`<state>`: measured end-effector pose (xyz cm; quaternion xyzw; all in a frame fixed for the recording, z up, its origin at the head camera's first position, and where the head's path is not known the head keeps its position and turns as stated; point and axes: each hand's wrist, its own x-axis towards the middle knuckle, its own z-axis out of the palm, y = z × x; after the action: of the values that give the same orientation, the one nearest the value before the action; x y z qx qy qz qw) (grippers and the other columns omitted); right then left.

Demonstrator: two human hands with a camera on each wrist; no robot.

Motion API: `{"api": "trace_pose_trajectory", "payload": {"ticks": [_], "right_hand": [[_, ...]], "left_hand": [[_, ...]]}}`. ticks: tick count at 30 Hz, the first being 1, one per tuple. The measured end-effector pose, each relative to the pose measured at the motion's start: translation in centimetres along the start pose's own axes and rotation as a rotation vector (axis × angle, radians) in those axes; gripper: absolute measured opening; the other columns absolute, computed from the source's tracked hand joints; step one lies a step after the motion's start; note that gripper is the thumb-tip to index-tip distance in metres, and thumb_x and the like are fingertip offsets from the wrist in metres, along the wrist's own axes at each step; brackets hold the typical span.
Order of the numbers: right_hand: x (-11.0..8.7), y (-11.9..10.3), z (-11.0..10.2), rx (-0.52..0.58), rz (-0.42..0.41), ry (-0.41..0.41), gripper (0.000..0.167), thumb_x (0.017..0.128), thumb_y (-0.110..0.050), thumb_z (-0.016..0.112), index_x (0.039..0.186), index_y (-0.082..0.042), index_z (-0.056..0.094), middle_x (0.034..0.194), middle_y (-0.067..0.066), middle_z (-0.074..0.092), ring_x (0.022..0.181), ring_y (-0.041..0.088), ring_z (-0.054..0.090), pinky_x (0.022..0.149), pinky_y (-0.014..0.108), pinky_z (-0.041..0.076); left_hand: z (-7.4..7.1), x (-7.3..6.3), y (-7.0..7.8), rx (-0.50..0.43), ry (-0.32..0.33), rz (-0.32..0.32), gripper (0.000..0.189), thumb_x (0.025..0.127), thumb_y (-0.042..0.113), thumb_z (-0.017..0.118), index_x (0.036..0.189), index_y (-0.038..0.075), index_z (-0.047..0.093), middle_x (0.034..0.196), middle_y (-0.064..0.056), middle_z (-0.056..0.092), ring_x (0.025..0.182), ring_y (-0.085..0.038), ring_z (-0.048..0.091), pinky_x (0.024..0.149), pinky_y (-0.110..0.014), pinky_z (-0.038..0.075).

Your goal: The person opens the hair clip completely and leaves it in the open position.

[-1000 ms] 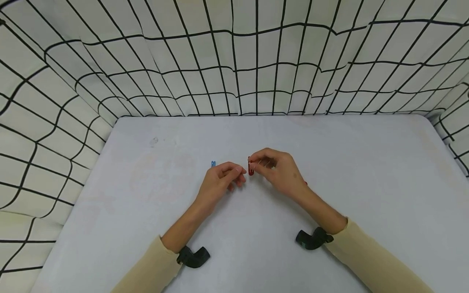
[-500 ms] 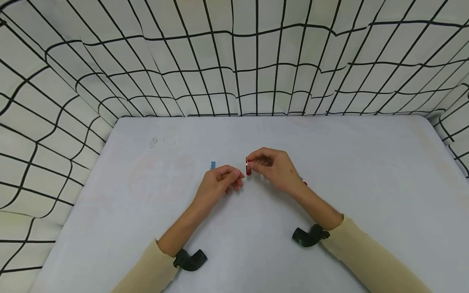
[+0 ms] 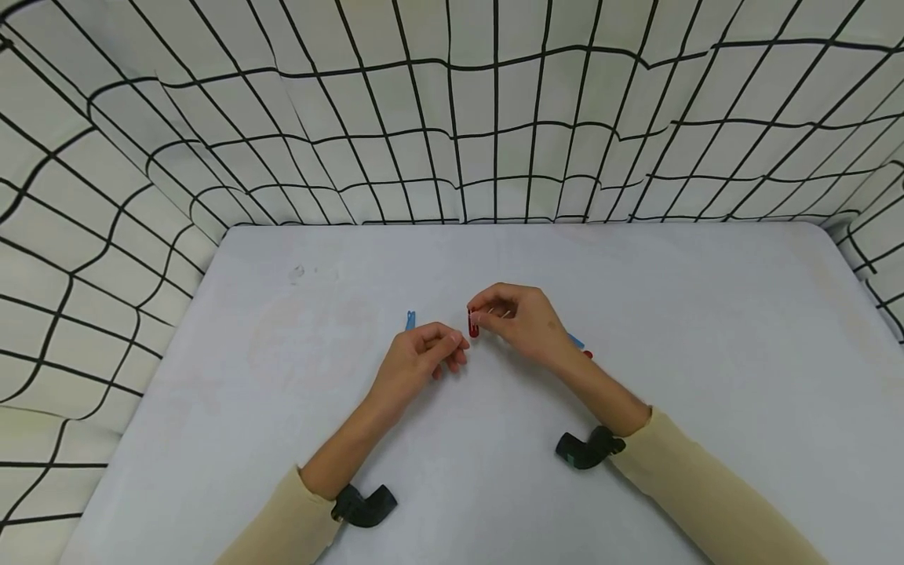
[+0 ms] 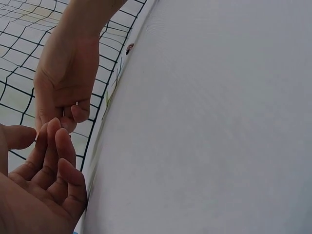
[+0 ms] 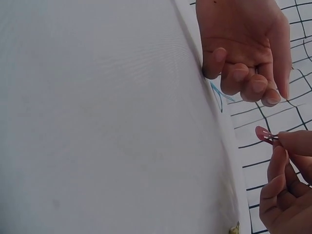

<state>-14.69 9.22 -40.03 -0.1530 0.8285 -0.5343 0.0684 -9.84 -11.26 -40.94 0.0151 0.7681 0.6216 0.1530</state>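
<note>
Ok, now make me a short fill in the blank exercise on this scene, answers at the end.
1. The clip pinched by the right hand is coloured ____.
2. The slim item showing just beyond the left hand is coloured ____.
3. In the head view, ____ dark devices are worn near the wrists.
4. The grid lines behind the table are ____.

Missing words: red; blue; two; black.

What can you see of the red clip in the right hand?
The red clip is slim, with a rounded end and narrow prongs; it looks like coated metal. The right hand pinches it, hiding part, rounded end down in the head view. The left hand is close but apart. Whether the clip is snapped open is unclear.
</note>
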Motion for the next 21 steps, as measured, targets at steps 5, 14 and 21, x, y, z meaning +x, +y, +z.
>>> {"api": "trace_pose_trajectory", "payload": {"ticks": [5,14,21], "right_hand": [[0.3,0.0,0.1,-0.006,0.017,-0.016,0.012,0.094,-0.011,0.077,0.106,-0.012,0.079,0.097,0.005,0.079,0.085,0.017,0.067,0.072,0.025,0.052],[0.8,0.2,0.6,-0.019,0.019,-0.021,0.011,0.094,-0.009,0.077,0.105,-0.011,0.079,0.093,0.006,0.078,0.083,0.017,0.065,0.07,0.024,0.05],[1.4,0.2,1.2,-0.021,0.01,-0.037,0.011,0.093,-0.009,0.078,0.103,-0.01,0.079,0.092,0.006,0.078,0.081,0.016,0.065,0.073,0.024,0.051]], "left_hand": [[-0.1,-0.1,0.1,0.001,-0.006,0.01,0.025,0.105,0.026,0.061,0.105,0.004,0.073,0.083,0.001,0.073,0.076,-0.013,0.065,0.066,-0.021,0.047],[-0.1,-0.6,0.0,0.006,-0.01,-0.011,0.022,0.105,0.024,0.062,0.104,0.005,0.072,0.084,0.0,0.073,0.077,-0.014,0.065,0.066,-0.021,0.048],[-0.1,-0.9,-0.2,0.013,-0.018,-0.003,0.024,0.105,0.024,0.062,0.105,0.002,0.072,0.086,-0.003,0.074,0.076,-0.015,0.065,0.065,-0.022,0.048]]}}
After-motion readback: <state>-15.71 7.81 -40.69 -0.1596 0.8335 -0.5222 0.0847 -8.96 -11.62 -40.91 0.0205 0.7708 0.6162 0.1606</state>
